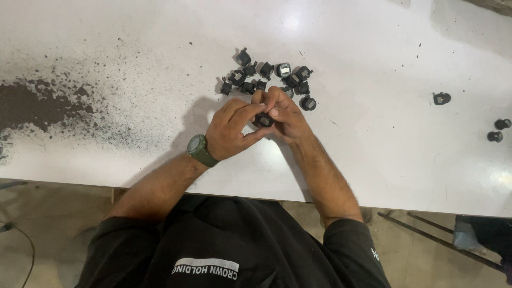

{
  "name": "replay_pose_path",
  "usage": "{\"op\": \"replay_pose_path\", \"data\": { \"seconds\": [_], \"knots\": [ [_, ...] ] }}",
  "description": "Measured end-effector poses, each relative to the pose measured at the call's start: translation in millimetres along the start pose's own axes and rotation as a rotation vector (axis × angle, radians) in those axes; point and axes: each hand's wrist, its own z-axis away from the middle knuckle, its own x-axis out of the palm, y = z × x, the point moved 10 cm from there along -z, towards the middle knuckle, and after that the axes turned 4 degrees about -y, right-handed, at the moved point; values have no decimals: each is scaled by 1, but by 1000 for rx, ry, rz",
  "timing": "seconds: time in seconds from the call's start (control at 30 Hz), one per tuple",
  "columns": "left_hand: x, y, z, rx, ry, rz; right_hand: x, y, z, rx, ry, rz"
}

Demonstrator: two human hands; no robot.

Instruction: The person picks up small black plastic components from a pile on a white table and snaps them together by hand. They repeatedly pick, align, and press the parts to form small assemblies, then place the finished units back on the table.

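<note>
Head view: a small black part [264, 119] is pinched between the fingertips of the left hand [230, 130] and right hand [285, 114], both closed on it above a white worktop [133, 64]. A cluster of similar black parts [266, 80] lies just beyond the hands.

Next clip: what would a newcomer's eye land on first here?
First, the two hands meeting at the table's centre: the left hand and right hand pinch a small black part between their fingertips. Just beyond them lies a cluster of similar black parts. A dark speckled stain spreads over the white table at far left.
</note>
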Motion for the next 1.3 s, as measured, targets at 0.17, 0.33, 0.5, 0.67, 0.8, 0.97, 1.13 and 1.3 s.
{"op": "replay_pose_path", "data": {
  "seconds": [0.17,0.33,0.5,0.67,0.8,0.97,1.13,1.3],
  "knots": [
    [3,-3,0,-10,-21,15,-1,3,-2,30,-20,-60],
    [-1,0,0,31,5,-2,-3,6,0,17,-6,-65],
    [-1,2,0,49,3,-10,-3,8,0,-7,6,-56],
    [-1,2,0,58,12,-8,-2,7,0,-21,18,-34],
    [-1,3,1,59,9,-5,-4,8,2,-29,39,-20],
    [0,2,1,61,6,-12,-8,9,3,-42,73,-3],
    [3,-3,4,34,-2,-27,-8,9,0,-32,91,10],
    [5,-16,1,35,-25,35,-25,0,6,115,216,163]
  ]
}}
